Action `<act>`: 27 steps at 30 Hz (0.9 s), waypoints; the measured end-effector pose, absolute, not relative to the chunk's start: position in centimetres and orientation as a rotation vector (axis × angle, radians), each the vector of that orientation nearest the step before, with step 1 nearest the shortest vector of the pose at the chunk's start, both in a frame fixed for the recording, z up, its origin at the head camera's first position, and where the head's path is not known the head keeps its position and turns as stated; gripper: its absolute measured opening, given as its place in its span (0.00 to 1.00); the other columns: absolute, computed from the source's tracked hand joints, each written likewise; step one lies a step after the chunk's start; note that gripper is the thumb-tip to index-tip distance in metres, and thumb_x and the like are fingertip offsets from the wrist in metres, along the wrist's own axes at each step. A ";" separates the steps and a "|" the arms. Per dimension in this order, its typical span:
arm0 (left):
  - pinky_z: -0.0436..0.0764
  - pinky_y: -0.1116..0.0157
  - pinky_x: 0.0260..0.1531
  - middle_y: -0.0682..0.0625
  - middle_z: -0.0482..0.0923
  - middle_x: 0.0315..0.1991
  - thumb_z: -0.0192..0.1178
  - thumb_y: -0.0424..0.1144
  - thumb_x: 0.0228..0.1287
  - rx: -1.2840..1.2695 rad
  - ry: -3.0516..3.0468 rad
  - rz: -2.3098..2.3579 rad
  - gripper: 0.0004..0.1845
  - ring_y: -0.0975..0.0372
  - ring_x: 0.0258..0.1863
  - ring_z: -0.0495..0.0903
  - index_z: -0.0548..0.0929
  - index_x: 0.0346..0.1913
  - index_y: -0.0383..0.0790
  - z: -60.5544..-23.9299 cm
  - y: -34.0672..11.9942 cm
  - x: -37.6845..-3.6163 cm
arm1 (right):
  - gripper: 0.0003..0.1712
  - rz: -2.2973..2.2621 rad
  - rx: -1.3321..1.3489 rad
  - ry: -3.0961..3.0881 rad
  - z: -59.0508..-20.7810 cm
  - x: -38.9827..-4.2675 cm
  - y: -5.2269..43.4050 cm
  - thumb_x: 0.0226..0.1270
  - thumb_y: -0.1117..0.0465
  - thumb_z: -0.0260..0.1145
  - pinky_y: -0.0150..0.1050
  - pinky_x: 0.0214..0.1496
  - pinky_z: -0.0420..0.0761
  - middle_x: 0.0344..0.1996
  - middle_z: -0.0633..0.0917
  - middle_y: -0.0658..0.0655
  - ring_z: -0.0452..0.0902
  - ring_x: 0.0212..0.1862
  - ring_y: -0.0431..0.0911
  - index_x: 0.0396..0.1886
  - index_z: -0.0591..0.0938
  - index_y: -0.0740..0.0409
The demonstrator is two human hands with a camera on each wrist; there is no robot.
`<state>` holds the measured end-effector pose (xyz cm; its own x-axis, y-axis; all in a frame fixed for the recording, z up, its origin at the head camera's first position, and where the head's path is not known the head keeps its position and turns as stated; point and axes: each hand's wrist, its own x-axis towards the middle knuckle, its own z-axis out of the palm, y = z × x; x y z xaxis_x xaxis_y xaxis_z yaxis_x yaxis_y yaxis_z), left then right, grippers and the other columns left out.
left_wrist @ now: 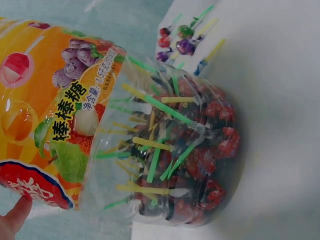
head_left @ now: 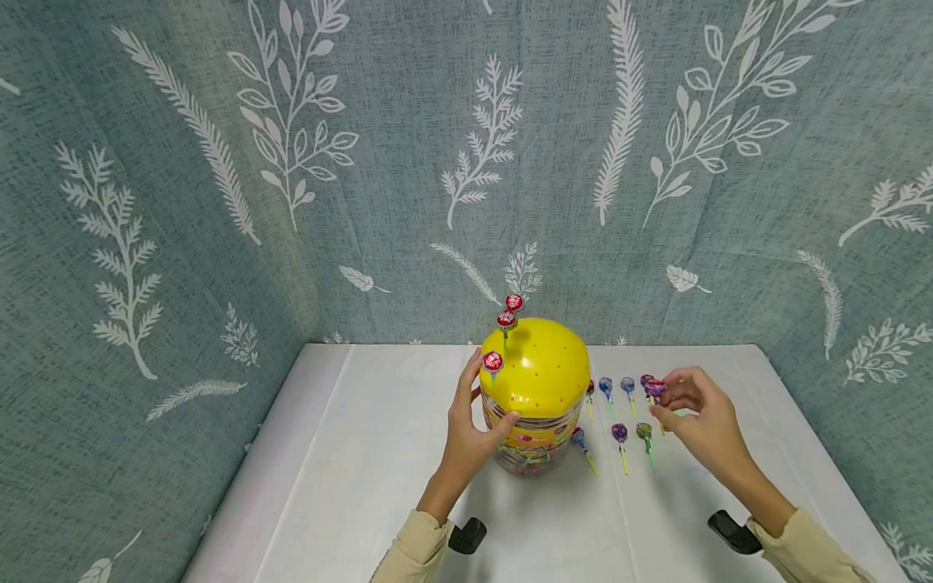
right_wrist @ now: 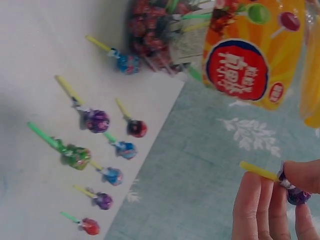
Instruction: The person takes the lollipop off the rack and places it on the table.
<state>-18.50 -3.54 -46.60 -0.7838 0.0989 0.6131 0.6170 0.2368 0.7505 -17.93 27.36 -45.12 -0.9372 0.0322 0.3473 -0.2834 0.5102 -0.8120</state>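
A clear lollipop jar (head_left: pixel 535 441) with a yellow domed lid (head_left: pixel 547 372) stands mid-table. Three red lollipops (head_left: pixel 506 320) stick up from holes on the lid's left side. My left hand (head_left: pixel 477 409) grips the jar's left side, thumb across the front. In the left wrist view the jar (left_wrist: pixel 150 135) is packed with wrapped lollipops, and one fingertip (left_wrist: pixel 12 220) shows at the bottom left corner. To the right of the jar, my right hand (head_left: pixel 666 401) pinches a purple lollipop (head_left: pixel 655 389) above the table. The right wrist view shows that lollipop (right_wrist: pixel 298 194) and its yellow stick between my fingers (right_wrist: pixel 270 205).
Several loose lollipops (head_left: pixel 619 433) lie in two rows on the white table (head_left: pixel 350 453) right of the jar, also seen as lollipops (right_wrist: pixel 95 120) in the right wrist view. Leaf-patterned curtain walls (head_left: pixel 408 162) close in the back and both sides.
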 end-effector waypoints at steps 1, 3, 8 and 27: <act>0.68 0.43 0.56 0.39 0.52 0.72 0.64 0.38 0.55 -0.655 -2.075 -1.570 0.42 0.52 0.69 0.57 0.56 0.71 0.34 -46.6 -3.5 -18.5 | 0.22 1.391 0.200 -2.443 -45.3 -18.0 27.5 0.52 0.75 0.70 0.33 0.23 0.77 0.29 0.79 0.62 0.77 0.28 0.39 0.46 0.71 0.67; 0.68 0.43 0.55 0.39 0.53 0.72 0.64 0.38 0.55 -0.655 -2.074 -1.566 0.42 0.52 0.69 0.58 0.56 0.71 0.33 -46.6 -3.5 -18.5 | 0.23 1.379 0.189 -2.449 -45.7 -18.0 27.7 0.52 0.75 0.70 0.33 0.22 0.77 0.29 0.80 0.62 0.77 0.27 0.38 0.47 0.72 0.67; 0.69 0.44 0.56 0.40 0.53 0.72 0.65 0.39 0.55 -0.650 -2.078 -1.562 0.42 0.52 0.69 0.58 0.56 0.71 0.34 -46.7 -3.5 -18.6 | 0.23 1.394 0.176 -2.442 -46.9 -18.1 28.2 0.51 0.73 0.72 0.34 0.22 0.78 0.29 0.81 0.60 0.78 0.27 0.38 0.46 0.72 0.65; 0.71 0.44 0.54 0.37 0.54 0.71 0.67 0.33 0.52 -0.670 -2.076 -1.543 0.43 0.50 0.68 0.60 0.57 0.70 0.34 -47.2 -3.8 -19.1 | 0.21 1.346 0.022 -2.586 -51.1 -18.9 29.7 0.52 0.72 0.70 0.37 0.20 0.78 0.28 0.81 0.60 0.76 0.24 0.36 0.45 0.72 0.65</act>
